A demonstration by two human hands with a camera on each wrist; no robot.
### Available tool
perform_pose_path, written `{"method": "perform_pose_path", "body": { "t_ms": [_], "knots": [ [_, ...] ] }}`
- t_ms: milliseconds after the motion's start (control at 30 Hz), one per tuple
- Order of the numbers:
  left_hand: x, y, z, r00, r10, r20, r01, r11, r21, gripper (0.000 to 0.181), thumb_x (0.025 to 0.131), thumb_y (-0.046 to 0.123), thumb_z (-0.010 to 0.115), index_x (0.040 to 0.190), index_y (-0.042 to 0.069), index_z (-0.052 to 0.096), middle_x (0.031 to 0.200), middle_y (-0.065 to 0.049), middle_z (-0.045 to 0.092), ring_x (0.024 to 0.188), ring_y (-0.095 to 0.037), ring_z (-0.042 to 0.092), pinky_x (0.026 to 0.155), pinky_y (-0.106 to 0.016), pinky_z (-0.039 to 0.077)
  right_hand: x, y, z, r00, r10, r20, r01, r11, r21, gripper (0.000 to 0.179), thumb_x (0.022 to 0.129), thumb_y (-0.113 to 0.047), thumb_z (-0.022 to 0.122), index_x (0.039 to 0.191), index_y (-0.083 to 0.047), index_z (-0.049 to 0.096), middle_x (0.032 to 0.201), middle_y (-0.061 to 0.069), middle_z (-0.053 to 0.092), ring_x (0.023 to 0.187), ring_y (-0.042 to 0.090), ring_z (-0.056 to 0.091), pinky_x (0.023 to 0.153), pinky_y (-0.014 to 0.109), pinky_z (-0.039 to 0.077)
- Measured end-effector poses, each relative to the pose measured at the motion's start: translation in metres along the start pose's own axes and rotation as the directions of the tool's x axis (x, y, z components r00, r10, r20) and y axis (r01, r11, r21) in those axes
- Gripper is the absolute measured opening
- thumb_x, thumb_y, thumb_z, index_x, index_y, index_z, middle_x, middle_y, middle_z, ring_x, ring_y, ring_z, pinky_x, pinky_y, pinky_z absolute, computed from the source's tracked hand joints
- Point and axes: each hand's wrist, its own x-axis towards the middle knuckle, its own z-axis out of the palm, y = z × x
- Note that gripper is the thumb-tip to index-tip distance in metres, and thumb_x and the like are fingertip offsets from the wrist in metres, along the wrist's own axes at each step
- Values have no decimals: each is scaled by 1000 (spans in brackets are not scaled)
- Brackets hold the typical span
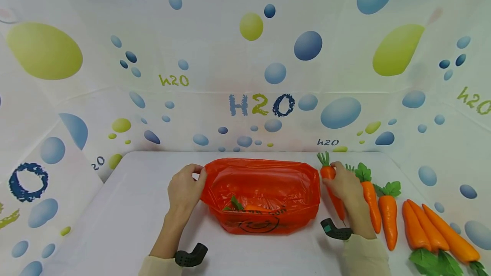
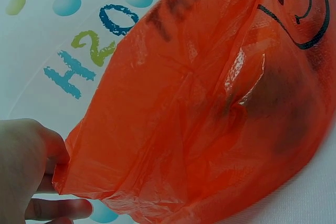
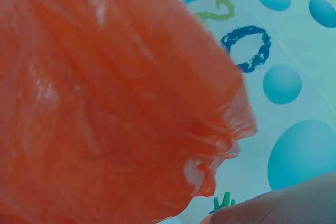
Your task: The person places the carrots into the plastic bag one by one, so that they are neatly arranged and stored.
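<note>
A red plastic bag point(image 1: 261, 178) with a smiley face printed on its front sits in the middle of the white table, its mouth spread wide. Inside it, an orange carrot point(image 1: 255, 208) and some green leaf show near the front rim. My left hand point(image 1: 187, 188) pinches the bag's left edge; the left wrist view shows the film point(image 2: 142, 145) between thumb and fingers. Right of the bag, my right hand point(image 1: 347, 184) grips another carrot point(image 1: 334, 199) near its green top, the tip pointing toward me. In the right wrist view, that hand point(image 3: 283, 205) appears only at the bottom edge.
Beside my right hand lie more carrots with green tops, among them a leafy one point(image 1: 389, 220). Farther right, several thicker carrots point(image 1: 433, 229) are grouped near the table's right edge. A patterned curtain point(image 1: 215, 46) hangs behind the white table point(image 1: 126, 208).
</note>
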Motion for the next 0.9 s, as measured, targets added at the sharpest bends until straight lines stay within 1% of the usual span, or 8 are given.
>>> {"method": "perform_pose_path", "body": {
  "t_ms": [100,233,400,667,900],
  "knots": [
    [0,0,0,1000,-3,5,3,1000,-2,22,95,22,59,99,6,74,91,-12,75,64,-21,60,59,-34,55,-2,-2,-3,1000,1,-18,-1,1000,11,67,93,-27,66,145,2,36,120,31,59,91,37,60,79,49,59],
    [-1,0,0,1000,2,-3,-2,1000,-3,22,95,22,60,98,6,74,89,-12,75,62,-21,59,58,-33,54,-5,-4,-8,999,3,-36,-2,999,45,69,93,-28,65,147,2,33,122,32,57,93,39,59,79,49,59],
    [0,0,1,1000,10,-18,-10,1000,0,22,94,23,60,96,7,74,87,-10,75,62,-20,60,57,-31,54,-9,-8,-14,994,-17,-109,25,997,72,69,93,-29,63,148,1,33,125,33,56,96,40,59,78,49,59],
    [0,-1,3,1000,14,-28,-14,1000,1,21,94,24,60,95,7,74,87,-10,75,64,-21,62,57,-32,55,-16,-17,-24,973,-45,-225,65,994,86,69,93,-29,62,150,-2,34,129,31,55,103,42,57,82,52,58],
    [0,-2,2,999,23,-28,-23,1000,3,21,94,23,60,95,7,74,86,-10,75,64,-21,62,57,-32,54,-27,-25,-33,943,-88,-320,136,982,133,66,94,-26,62,150,-4,36,134,30,55,105,44,60,83,55,59]
  ]
}}
